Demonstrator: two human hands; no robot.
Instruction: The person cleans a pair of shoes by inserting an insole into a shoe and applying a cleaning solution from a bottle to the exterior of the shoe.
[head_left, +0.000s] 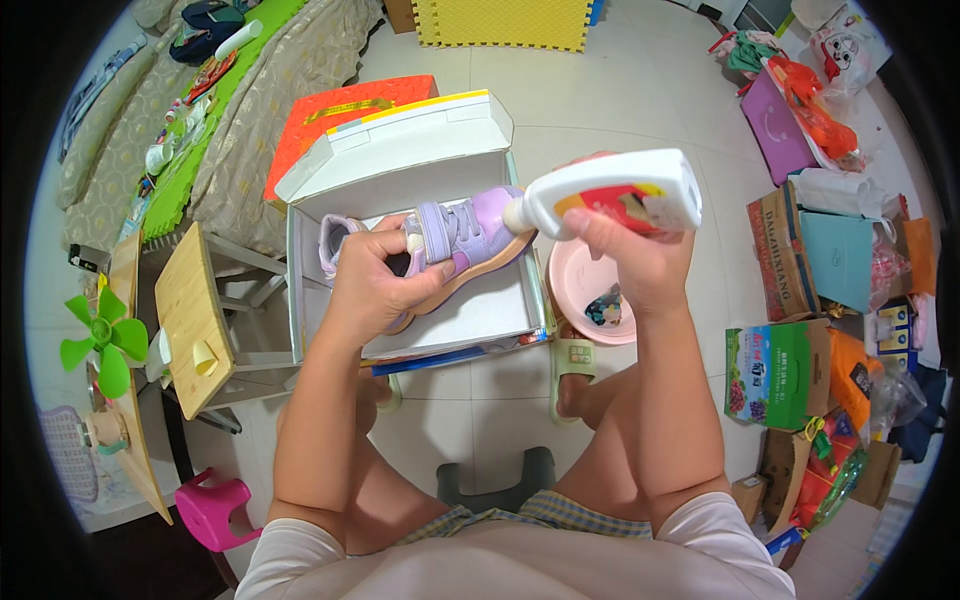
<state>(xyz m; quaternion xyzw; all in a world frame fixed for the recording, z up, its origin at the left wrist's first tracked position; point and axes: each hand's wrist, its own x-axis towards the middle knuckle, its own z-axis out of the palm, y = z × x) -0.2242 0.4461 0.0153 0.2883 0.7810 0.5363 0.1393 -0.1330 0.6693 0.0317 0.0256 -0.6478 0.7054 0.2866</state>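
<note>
My left hand (385, 279) grips a lilac child's sneaker (474, 240) at its ankle opening, above an open shoebox (495, 315). In my right hand (637, 259) is a white plastic bottle (615, 191) with a red and yellow label, tilted toward the shoe. Its cream-coloured tip (516, 216) meets the sneaker's toe, or hangs just in front of it. A second lilac shoe (335, 238) lies in the box, partly hidden behind my left hand. The box's lid stands raised at the back.
An orange-red box (360, 112) stands behind the shoebox. A pink basin (581, 262) with a patterned cloth inside sits to the right. A wooden-topped stool (187, 322) is at the left. Cardboard boxes (780, 255) and bags line the right wall.
</note>
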